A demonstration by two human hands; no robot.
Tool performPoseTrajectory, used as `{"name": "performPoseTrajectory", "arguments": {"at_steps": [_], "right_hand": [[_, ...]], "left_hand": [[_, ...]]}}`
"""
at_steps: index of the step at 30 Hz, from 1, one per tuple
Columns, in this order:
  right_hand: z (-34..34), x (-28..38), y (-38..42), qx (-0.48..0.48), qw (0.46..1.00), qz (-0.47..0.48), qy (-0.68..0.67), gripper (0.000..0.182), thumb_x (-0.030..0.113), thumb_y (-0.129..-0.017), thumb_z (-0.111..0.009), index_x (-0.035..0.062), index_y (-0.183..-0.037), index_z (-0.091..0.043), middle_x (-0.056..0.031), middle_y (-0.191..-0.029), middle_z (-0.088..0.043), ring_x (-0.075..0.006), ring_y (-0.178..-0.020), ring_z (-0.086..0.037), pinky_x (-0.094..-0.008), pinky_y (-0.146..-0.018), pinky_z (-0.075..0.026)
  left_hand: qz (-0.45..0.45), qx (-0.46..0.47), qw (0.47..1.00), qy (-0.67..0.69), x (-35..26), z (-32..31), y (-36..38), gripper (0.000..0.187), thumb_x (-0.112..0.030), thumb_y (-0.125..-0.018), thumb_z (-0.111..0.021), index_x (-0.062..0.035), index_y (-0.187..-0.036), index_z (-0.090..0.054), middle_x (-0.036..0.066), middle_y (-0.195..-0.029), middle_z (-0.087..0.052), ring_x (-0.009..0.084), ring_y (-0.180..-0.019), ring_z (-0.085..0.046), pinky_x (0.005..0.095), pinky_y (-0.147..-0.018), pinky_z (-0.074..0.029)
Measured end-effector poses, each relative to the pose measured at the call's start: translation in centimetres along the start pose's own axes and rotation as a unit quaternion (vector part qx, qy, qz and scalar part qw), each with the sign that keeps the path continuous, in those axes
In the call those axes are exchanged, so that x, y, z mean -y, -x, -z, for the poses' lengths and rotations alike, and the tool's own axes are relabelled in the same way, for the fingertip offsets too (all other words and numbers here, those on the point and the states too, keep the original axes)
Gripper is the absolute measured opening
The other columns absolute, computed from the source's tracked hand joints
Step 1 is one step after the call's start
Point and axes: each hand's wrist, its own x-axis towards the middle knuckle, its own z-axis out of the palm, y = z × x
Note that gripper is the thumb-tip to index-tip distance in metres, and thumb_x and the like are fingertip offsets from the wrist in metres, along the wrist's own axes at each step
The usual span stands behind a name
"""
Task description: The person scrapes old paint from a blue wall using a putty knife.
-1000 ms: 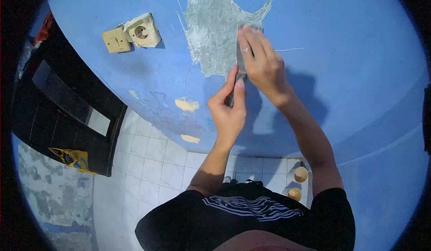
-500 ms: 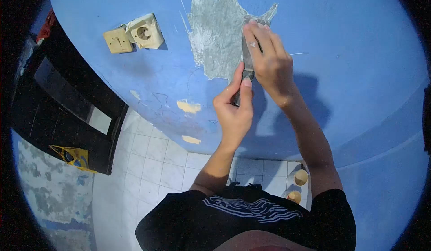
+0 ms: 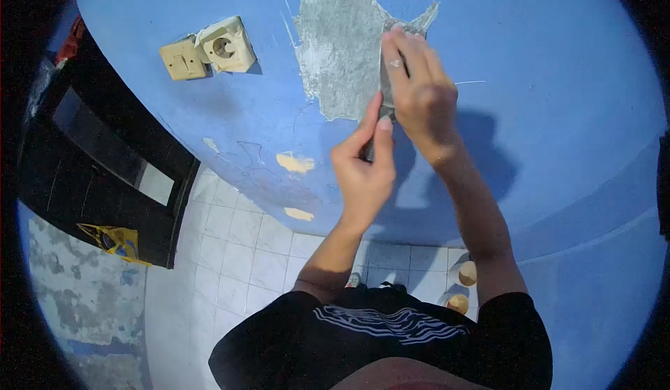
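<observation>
My left hand (image 3: pixel 363 166) is closed round the dark handle of a scraper (image 3: pixel 386 90), thumb and forefinger pointing up along it. The scraper's grey metal blade lies against the blue wall (image 3: pixel 558 111), along the right side of a rough grey patch (image 3: pixel 338 55). My right hand (image 3: pixel 422 90) is over the blade, its fingers bent and pressed on the upper part; its thumb is hidden. A whitish smear marks one of its fingers. How the blade's edge meets the wall is covered by my fingers.
To the left of the patch, a light switch (image 3: pixel 183 60) and a socket (image 3: pixel 227 46) stick out from the wall. Two cups (image 3: pixel 466 273) stand on the tiled floor (image 3: pixel 244 250) below. A dark door (image 3: pixel 98 159) with a yellow bag (image 3: pixel 115 242) is at far left.
The view has shifted slightly. Both hands and the scraper stay at the right side of the grey patch, moved barely upward; the grip looks the same.
</observation>
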Motion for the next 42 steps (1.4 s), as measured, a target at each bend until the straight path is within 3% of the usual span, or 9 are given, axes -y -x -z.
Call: {"name": "performPoseTrajectory", "arguments": {"at_steps": [2, 6, 10, 16, 22, 27, 34, 39, 42], "right_hand": [[0.2, -0.2, -0.4, -0.005, 1.0, -0.004, 0.003, 0.043, 0.009, -0.08, -0.059, -0.0013, -0.122, -0.061, -0.0115, -0.122, -0.062, -0.0288, -0.112, -0.061, -0.0335, -0.093, -0.054], [0.0, -0.3, 0.7, 0.019, 1.0, -0.003, -0.005, 0.042, 0.01, -0.081, -0.059, -0.0008, -0.121, -0.062, -0.0116, -0.123, -0.062, -0.0284, -0.113, -0.061, -0.0336, -0.093, -0.054], [0.4, -0.6, -0.1, 0.018, 1.0, 0.0, -0.001, 0.042, 0.011, -0.081, -0.06, 0.0007, -0.121, -0.063, -0.0108, -0.122, -0.062, -0.027, -0.115, -0.06, -0.0332, -0.093, -0.054], [-0.1, 0.1, 1.1, 0.011, 1.0, 0.01, 0.007, 0.041, 0.011, -0.081, -0.059, 0.0013, -0.121, -0.063, -0.0099, -0.123, -0.062, -0.0273, -0.113, -0.061, -0.0327, -0.091, -0.055], [0.4, 0.2, 0.7, 0.039, 0.999, -0.028, -0.019, 0.041, 0.01, -0.081, -0.059, 0.0015, -0.121, -0.063, -0.009, -0.123, -0.062, -0.0272, -0.112, -0.061, -0.0323, -0.093, -0.054], [-0.3, -0.3, 0.0, 0.014, 1.0, 0.004, -0.007, 0.042, 0.01, -0.081, -0.059, 0.0009, -0.122, -0.062, -0.0098, -0.123, -0.062, -0.0268, -0.112, -0.061, -0.0325, -0.098, -0.052], [-0.3, 0.5, 1.4, 0.021, 0.999, -0.001, -0.032, 0.045, 0.008, -0.079, -0.061, 0.0005, -0.124, -0.061, -0.0099, -0.126, -0.061, -0.0269, -0.114, -0.06, -0.0331, -0.101, -0.05], [-0.2, -0.6, 0.2, 0.01, 1.0, 0.005, -0.018, 0.045, 0.008, -0.08, -0.061, 0.0003, -0.125, -0.061, -0.0108, -0.126, -0.06, -0.0276, -0.113, -0.061, -0.0334, -0.1, -0.051], [-0.1, -0.9, -0.1, 0.006, 1.0, -0.007, -0.017, 0.044, 0.008, -0.081, -0.061, 0.0003, -0.124, -0.062, -0.0111, -0.126, -0.061, -0.0286, -0.114, -0.06, -0.0343, -0.099, -0.052]], "left_hand": [[-0.047, -0.008, 0.999, 0.008, 0.9, -0.4, 0.0, 0.036, -0.013, -0.098, -0.059, -0.0013, -0.132, -0.06, -0.004, -0.065, -0.052, 0.002, -0.05, -0.041, 0.0193, -0.045, -0.032], [-0.012, 0.012, 0.999, 0.045, 0.2, 0.7, 0.7, 0.036, -0.014, -0.098, -0.06, -0.0019, -0.132, -0.061, -0.004, -0.066, -0.053, 0.0017, -0.051, -0.041, 0.0191, -0.046, -0.032], [-0.063, -0.002, 0.998, 0.003, 0.7, -0.6, 0.4, 0.037, -0.013, -0.099, -0.059, -0.0027, -0.134, -0.059, -0.004, -0.066, -0.053, 0.0017, -0.051, -0.041, 0.0192, -0.046, -0.032], [-0.019, -0.005, 1.0, -0.007, 0.1, 0.4, 0.7, 0.036, -0.011, -0.099, -0.059, -0.0018, -0.133, -0.06, -0.003, -0.066, -0.053, 0.0019, -0.051, -0.041, 0.0189, -0.045, -0.032], [-0.036, 0.01, 0.999, -0.004, 0.1, 1.0, 0.8, 0.036, -0.012, -0.099, -0.059, -0.0016, -0.133, -0.06, -0.004, -0.066, -0.052, 0.0019, -0.051, -0.041, 0.0186, -0.045, -0.032], [-0.091, -0.027, 0.995, -0.015, 1.0, -1.2, 0.3, 0.037, -0.014, -0.098, -0.06, -0.0007, -0.133, -0.06, -0.004, -0.067, -0.054, 0.0016, -0.053, -0.042, 0.0188, -0.048, -0.031], [-0.022, -0.014, 0.999, 0.027, 1.4, 0.3, 1.5, 0.037, -0.015, -0.099, -0.06, -0.0017, -0.133, -0.059, -0.005, -0.066, -0.053, 0.0016, -0.052, -0.041, 0.0184, -0.047, -0.031], [-0.059, -0.012, 0.998, -0.027, 1.4, -1.1, 0.3, 0.037, -0.014, -0.099, -0.058, -0.0028, -0.135, -0.059, -0.005, -0.067, -0.053, 0.002, -0.052, -0.041, 0.0191, -0.046, -0.032], [-0.026, -0.028, 0.999, 0.025, 0.8, -1.8, 0.4, 0.037, -0.007, -0.097, -0.059, 0.0009, -0.133, -0.059, -0.004, -0.075, -0.059, 0.0025, -0.067, -0.047, 0.019, -0.06, -0.04]]}}
